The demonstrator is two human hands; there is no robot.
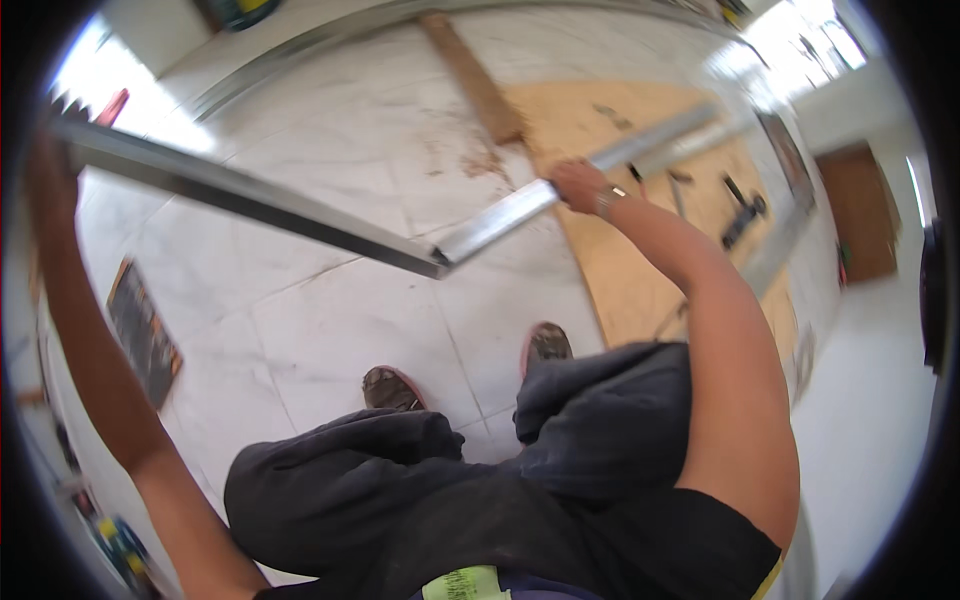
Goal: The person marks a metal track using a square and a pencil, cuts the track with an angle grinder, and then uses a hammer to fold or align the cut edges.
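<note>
Presently held: one long metal channel (300,205), grey, folded sheet section, spanning the view from upper left to upper right above a pale marble-tiled floor (330,330). Right hand (580,185) clenched round the channel right of its middle; a second lighter length appears to overlap there and run on toward the upper right. Left hand (45,160) raised at the channel's far left end, at the picture's rim; whether it grips or only steadies cannot be told. Handling, as judged: light for its length, stiff across the section but apt to flex and whip at the ends; thin edges likely sharp, smooth faces likely slippery. Best held with hands well apart, on the flat web. Beneath: plywood sheet (620,260), timber plank (475,80), dark tool (742,218) on the plywood, flat pack (145,330) at left, two shoes (395,388).
</note>
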